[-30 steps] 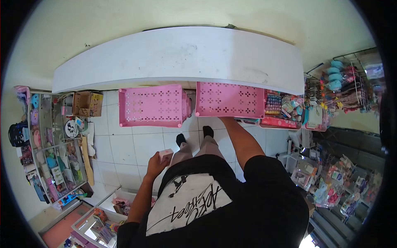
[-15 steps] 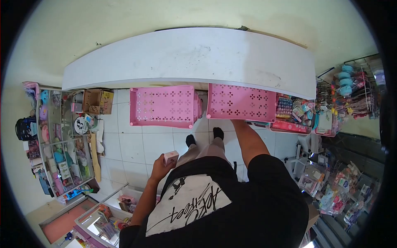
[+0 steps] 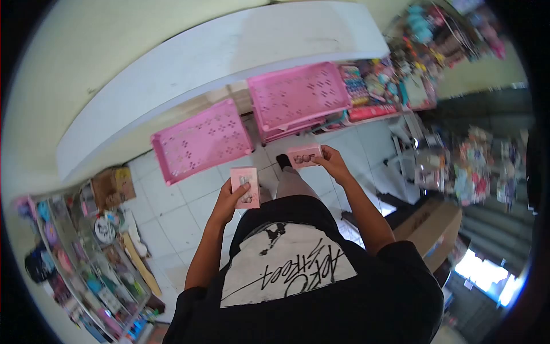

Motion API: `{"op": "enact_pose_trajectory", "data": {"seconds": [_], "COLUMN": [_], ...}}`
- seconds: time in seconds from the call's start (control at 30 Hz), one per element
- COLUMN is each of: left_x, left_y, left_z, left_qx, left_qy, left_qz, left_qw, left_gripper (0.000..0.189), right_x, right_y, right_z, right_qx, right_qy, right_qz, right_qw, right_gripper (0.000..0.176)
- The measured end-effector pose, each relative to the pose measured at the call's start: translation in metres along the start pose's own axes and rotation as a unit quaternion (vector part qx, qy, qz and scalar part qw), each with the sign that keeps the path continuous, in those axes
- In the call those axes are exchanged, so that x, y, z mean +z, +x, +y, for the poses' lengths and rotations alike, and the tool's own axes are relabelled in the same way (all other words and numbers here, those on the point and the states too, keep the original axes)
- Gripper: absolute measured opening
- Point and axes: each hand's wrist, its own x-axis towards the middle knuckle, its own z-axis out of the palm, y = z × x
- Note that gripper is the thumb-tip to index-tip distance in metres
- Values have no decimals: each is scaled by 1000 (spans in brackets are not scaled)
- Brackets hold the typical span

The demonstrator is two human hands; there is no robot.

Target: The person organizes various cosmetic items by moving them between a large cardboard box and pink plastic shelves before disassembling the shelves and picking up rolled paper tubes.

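In my left hand is a small pink box, held upright with my thumb across its printed front. My right hand grips a second pink box of similar look by its right end, with round dark pictures on its face. The two boxes are apart, both in front of my waist. Beyond them stand two pink plastic baskets with flower-shaped holes: the left basket and the right basket, which is nearer to my right hand. Neither hand touches a basket.
A long white shelf runs along the wall above the baskets. Stocked shelves and a cardboard box are at the left. Packaged goods hang at the right, near a large carton. The floor is white tile.
My right hand has come out from under the right basket and now holds a pink box. My left hand has risen with its box. The view has turned, tilting the shelf and baskets.
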Motion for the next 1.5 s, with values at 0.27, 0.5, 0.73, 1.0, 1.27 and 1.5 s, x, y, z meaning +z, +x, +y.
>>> {"op": "enact_pose_trajectory", "data": {"seconds": [0.27,0.5,0.73,1.0,1.27,1.5], "left_x": [91,194,316,452,566,668], "left_y": [59,56,55,69,111,154], "left_z": [30,20,-29,-66,-81,-102], "left_qx": [-26,-41,-121,-158,-203,-280], "left_qy": [-62,-54,-117,-46,27,105], "left_qz": [-195,-293,-307,-344,-408,-476], "left_qw": [978,954,937,925,890,827], "left_gripper": [40,52,60,59,55,58], "right_x": [-18,-40,-128,-251,-322,-422], "right_y": [-124,-158,-217,-272,-269,-336], "right_z": [-94,-53,2,25,49,66], "right_qx": [-53,34,25,-51,-92,-190], "right_qy": [355,509,567,591,629,611], "right_qz": [67,124,148,212,286,448], "right_qw": [931,851,810,777,717,625], "right_gripper": [43,45,39,39,38,35]}}
